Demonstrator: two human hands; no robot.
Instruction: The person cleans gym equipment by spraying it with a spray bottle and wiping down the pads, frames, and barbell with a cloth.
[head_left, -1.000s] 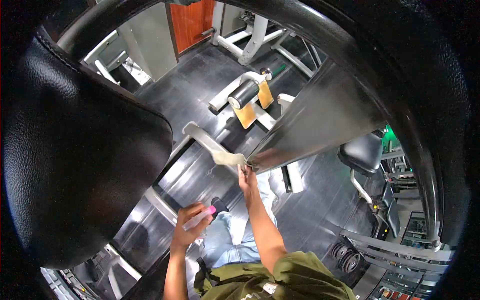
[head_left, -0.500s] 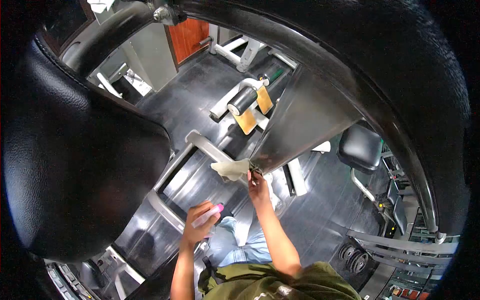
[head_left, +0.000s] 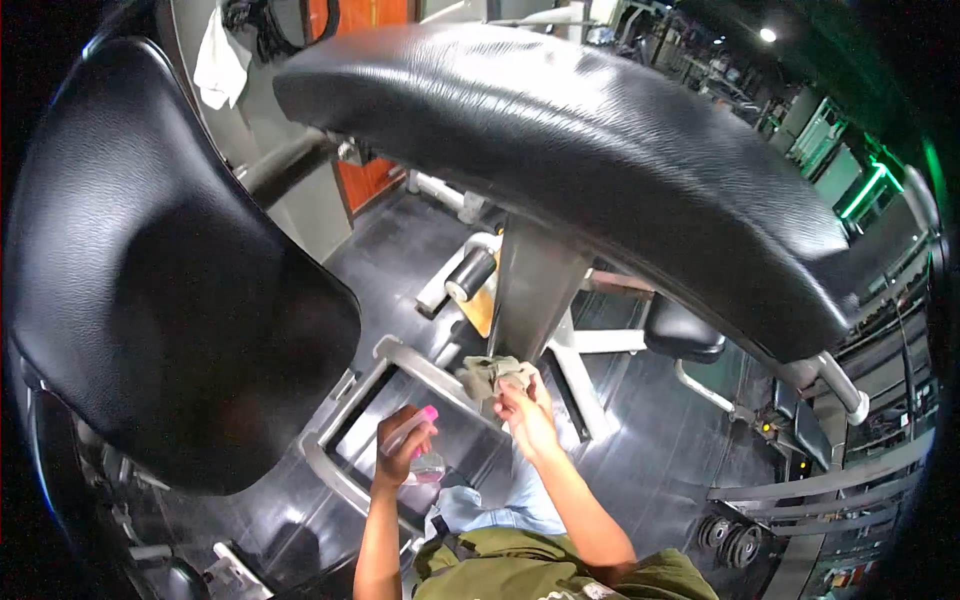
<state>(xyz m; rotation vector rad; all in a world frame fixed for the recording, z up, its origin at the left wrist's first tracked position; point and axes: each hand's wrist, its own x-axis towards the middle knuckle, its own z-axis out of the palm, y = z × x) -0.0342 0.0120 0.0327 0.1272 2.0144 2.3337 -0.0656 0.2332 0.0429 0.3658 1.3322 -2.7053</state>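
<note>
My left hand (head_left: 393, 452) is wrapped round a clear spray bottle (head_left: 429, 468) with a pink nozzle. The bottle's lower part shows beside my palm, with pinkish liquid in it. Between the fingers of my right hand (head_left: 530, 418) is a crumpled beige cloth (head_left: 487, 378). That cloth lies at the lower end of a dark metal post (head_left: 540, 285); whether it touches the post I cannot tell. Above both hands spans a long, curved black padded cushion (head_left: 600, 150).
A large black seat pad (head_left: 180, 270) fills the left side. A grey steel frame (head_left: 345, 480) stands on the dark floor near my left hand. Farther off are a roller pad (head_left: 470, 273), a black seat (head_left: 684, 328) and weight plates (head_left: 740, 545). A white towel (head_left: 221, 62) hangs at upper left.
The view has tilted up, so the cushion's top and the room behind now show. The cloth was spread out to the left and is now bunched at my right fingers. My left hand keeps the bottle.
</note>
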